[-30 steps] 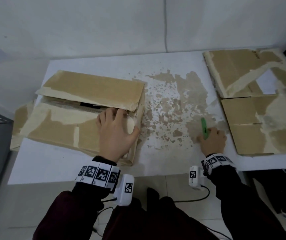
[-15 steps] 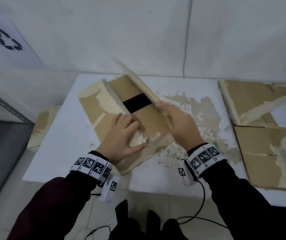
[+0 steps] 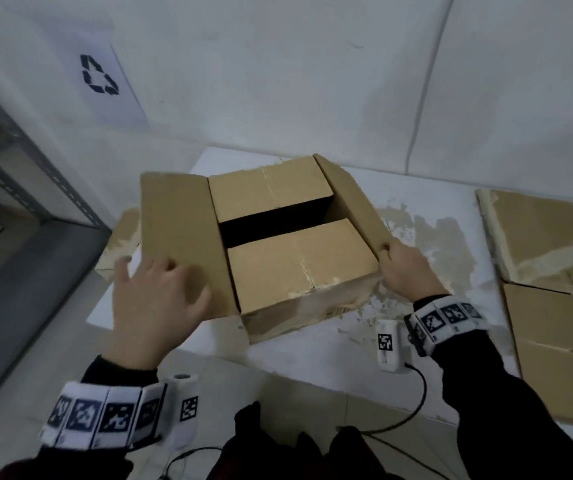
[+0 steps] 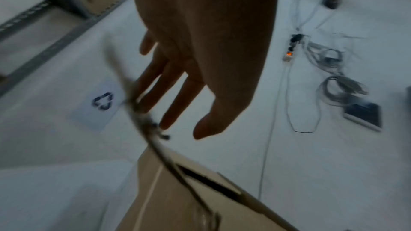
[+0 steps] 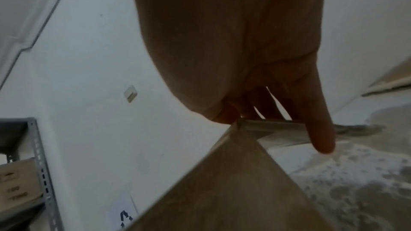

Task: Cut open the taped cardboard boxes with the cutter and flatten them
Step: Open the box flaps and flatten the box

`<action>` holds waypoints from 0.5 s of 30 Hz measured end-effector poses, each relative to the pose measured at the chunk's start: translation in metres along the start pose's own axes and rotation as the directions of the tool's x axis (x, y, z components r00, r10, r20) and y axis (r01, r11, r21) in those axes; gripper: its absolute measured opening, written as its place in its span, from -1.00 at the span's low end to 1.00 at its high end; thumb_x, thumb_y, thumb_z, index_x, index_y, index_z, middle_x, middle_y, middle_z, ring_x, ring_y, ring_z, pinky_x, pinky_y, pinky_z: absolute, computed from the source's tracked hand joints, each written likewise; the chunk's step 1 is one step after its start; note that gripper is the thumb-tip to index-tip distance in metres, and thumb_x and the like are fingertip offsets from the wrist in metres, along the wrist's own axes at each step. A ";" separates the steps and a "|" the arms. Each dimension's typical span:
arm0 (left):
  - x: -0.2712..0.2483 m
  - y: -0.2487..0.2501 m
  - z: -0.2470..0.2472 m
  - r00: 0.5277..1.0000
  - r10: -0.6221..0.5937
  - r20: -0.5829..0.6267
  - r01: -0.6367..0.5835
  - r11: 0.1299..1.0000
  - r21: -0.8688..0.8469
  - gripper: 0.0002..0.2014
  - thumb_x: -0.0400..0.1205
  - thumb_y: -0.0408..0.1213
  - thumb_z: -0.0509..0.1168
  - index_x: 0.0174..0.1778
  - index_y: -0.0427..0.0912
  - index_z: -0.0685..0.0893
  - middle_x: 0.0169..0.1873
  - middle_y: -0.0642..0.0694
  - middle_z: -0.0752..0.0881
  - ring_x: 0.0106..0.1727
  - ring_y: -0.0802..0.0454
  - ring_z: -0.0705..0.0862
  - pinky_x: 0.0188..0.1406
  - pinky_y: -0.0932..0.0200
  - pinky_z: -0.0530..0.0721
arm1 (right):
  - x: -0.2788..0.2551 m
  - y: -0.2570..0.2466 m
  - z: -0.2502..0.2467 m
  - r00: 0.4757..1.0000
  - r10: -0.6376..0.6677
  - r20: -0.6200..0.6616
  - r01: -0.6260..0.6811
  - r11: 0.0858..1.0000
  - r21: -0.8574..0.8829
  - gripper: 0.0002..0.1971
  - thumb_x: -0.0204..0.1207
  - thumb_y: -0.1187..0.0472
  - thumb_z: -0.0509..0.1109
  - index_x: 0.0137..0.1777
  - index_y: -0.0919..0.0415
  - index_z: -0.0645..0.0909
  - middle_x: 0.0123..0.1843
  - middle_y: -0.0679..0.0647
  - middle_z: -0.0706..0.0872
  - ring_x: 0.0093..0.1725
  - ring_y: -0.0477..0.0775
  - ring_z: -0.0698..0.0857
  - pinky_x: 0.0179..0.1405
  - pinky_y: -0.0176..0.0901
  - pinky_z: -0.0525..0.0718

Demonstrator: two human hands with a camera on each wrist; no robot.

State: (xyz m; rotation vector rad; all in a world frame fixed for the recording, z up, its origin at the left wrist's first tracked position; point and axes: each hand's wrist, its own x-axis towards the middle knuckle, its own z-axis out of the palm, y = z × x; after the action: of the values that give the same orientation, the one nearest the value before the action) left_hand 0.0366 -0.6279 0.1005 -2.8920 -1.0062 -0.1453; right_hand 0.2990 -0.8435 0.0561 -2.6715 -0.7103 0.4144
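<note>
Now the box (image 3: 278, 244) at frame centre is being opened: right hand (image 3: 403, 270) pinches a flap, left hand (image 3: 155, 299), seemingly spread, holds nothing; flattening comes next.

You've got open table (image 3: 427, 209) right of the box (image 3: 299, 268); flattened cardboard (image 3: 548, 244) blocks further right, the wall (image 3: 278, 81) crowds behind, shelving (image 3: 28, 188) left.
</note>
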 end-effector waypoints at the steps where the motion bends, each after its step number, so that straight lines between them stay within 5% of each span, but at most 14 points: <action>1: -0.001 0.000 0.009 0.994 -0.050 0.098 0.055 0.997 -0.055 -0.37 0.50 0.29 -0.13 0.11 0.03 0.70 -0.17 -0.07 0.71 -0.06 -0.14 0.67 0.26 -0.15 0.38 | 0.001 -0.002 -0.003 0.999 0.013 0.044 -0.015 0.999 0.035 -0.64 0.69 0.17 -0.01 0.30 0.35 0.47 0.16 0.32 0.64 -0.01 0.25 0.56 -0.02 -0.01 0.50; 4: 0.008 0.013 0.042 0.953 -0.111 0.284 0.225 0.883 -0.411 -0.27 0.60 0.33 -0.05 0.58 -0.07 0.32 0.09 -0.27 0.71 0.13 -0.24 0.65 0.10 -0.03 0.54 | 0.011 0.000 -0.009 0.973 0.040 0.228 -0.081 0.982 0.173 -0.60 0.70 0.11 -0.03 0.44 0.22 0.38 0.31 0.25 0.57 0.06 0.17 0.53 -0.07 -0.07 0.47; 6: 0.015 0.025 0.059 0.935 -0.111 0.337 0.291 0.783 -0.550 -0.36 0.70 0.13 0.06 0.65 -0.08 0.17 0.24 -0.32 0.65 0.25 -0.27 0.60 0.12 0.00 0.50 | 0.020 0.005 -0.015 0.958 0.043 0.283 -0.088 0.985 0.149 -0.57 0.68 0.10 0.02 0.51 0.18 0.30 0.40 0.27 0.53 0.22 0.21 0.55 0.09 -0.05 0.48; 8: 0.019 0.030 0.069 0.933 -0.126 0.336 0.313 0.744 -0.590 -0.39 0.70 0.06 0.05 0.65 -0.06 0.12 0.18 -0.32 0.66 0.20 -0.29 0.61 0.09 -0.01 0.50 | 0.031 0.001 -0.025 0.983 0.003 0.185 -0.002 1.000 -0.003 -0.48 0.63 0.15 0.12 0.57 0.23 0.19 0.41 0.35 0.50 0.33 0.29 0.53 0.23 0.00 0.48; 10: 0.018 0.029 0.075 0.937 -0.125 0.327 0.310 0.730 -0.609 -0.40 0.70 0.07 0.04 0.64 -0.04 0.11 0.12 -0.30 0.66 0.15 -0.29 0.61 0.04 -0.02 0.49 | 0.042 -0.024 -0.028 0.983 -0.186 -0.014 0.183 0.976 -0.121 -0.44 0.60 0.18 0.18 0.58 0.29 0.17 0.49 0.35 0.39 0.45 0.34 0.41 0.41 0.06 0.36; 11: 0.017 0.028 0.074 0.938 -0.124 0.324 0.310 0.718 -0.624 -0.41 0.70 0.07 0.05 0.64 -0.04 0.12 0.14 -0.30 0.63 0.15 -0.29 0.59 0.03 -0.01 0.47 | 0.046 -0.042 -0.026 0.957 -0.289 0.002 0.287 0.951 -0.112 -0.44 0.62 0.20 0.17 0.59 0.29 0.18 0.54 0.32 0.34 0.52 0.33 0.34 0.49 0.07 0.27; 13: 0.016 0.027 0.072 0.940 -0.120 0.319 0.310 0.692 -0.652 -0.42 0.71 0.06 0.08 0.63 -0.04 0.16 0.18 -0.30 0.58 0.19 -0.26 0.56 0.02 0.03 0.42 | 0.057 -0.073 -0.008 0.891 -0.369 0.264 0.402 0.912 -0.079 -0.46 0.68 0.11 0.09 0.64 0.18 0.15 0.61 0.22 0.27 0.60 0.28 0.22 0.59 0.12 0.13; 15: 0.016 0.025 0.069 0.941 -0.109 0.321 0.310 0.656 -0.688 -0.43 0.69 0.09 0.11 0.60 -0.01 0.21 0.21 -0.27 0.55 0.21 -0.22 0.55 0.04 0.04 0.42 | 0.065 -0.086 0.007 0.831 -0.272 0.486 0.410 0.889 -0.204 -0.47 0.70 -0.09 -0.05 0.63 0.04 0.18 0.63 0.12 0.28 0.61 0.21 0.23 0.60 0.25 0.07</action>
State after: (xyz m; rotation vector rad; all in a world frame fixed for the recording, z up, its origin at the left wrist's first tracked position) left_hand 0.0689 -0.6304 0.0324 -3.5576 -1.6714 -0.2481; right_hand 0.3140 -0.7377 0.0719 -2.6476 -1.4801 0.8982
